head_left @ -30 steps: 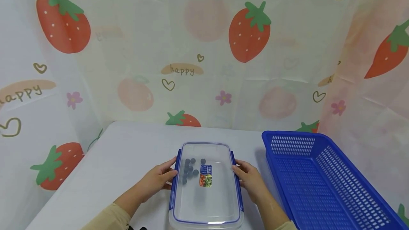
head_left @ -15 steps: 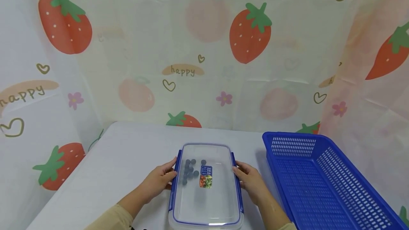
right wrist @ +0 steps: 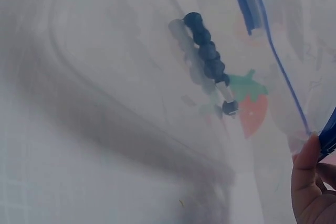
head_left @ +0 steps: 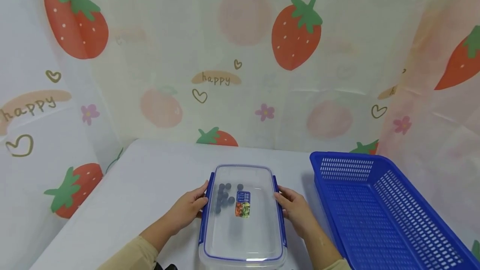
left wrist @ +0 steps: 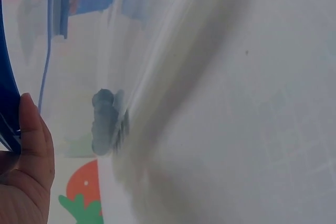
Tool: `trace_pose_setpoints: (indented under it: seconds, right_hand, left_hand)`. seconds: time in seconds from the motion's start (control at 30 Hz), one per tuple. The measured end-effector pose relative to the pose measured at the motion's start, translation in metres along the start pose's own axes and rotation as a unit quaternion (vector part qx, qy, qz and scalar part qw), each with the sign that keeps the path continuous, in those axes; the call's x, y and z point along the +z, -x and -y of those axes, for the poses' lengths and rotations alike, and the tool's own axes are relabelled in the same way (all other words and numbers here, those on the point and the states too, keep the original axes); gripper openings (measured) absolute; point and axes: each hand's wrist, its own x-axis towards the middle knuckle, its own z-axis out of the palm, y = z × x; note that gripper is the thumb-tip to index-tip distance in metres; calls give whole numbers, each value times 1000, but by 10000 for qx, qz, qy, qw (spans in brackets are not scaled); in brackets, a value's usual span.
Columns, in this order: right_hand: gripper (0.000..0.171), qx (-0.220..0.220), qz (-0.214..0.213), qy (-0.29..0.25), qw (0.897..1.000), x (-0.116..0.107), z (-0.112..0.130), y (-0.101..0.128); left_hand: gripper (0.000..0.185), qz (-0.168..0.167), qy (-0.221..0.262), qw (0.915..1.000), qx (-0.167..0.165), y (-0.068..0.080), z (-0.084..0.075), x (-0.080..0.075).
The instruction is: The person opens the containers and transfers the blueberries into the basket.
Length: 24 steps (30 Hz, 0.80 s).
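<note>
While it's held, the container (head_left: 247, 222) points lengthwise forward.

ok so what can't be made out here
Head view: blue basket's near end, cut off by bottom edge.
Head view: sticker's fine print, too small.
All views: dark balls' exact count; they overlap.
Left wrist view: rest of left hand, cut off by frame edges.

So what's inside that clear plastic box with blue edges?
Small, round, dark balls, mostly along the left of the clear plastic box. Anything directly beneath its printed rectangular label is covered from above.
</note>
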Motion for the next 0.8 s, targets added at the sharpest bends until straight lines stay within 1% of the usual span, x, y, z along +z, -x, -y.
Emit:
trace_pose_setpoints:
  seconds: [0.13, 0.43, 0.53, 0.67, 0.8]
  right_hand:
    - [50, 35, 28, 55, 10000, -1, 0, 0]
    - [51, 67, 31, 53, 10000, -3, -2, -3]
    - [50, 106, -16, 45, 9999, -4, -2, -3]
    - [50, 122, -14, 29, 9999, -5, -3, -1]
    - [51, 97, 19, -3, 10000, -4, -2, -1]
  left_hand:
    - [53, 11, -50, 10000, -8, -1, 0, 0]
    - [52, -39, -137, 9999, -86, 0, -5, 1]
    - [52, -121, -39, 9998, -148, -1, -4, 1]
    - [54, -148, 172, 9994, -243, -1, 0, 0]
    - [54, -28, 219, 9994, -283, 0, 3, -2]
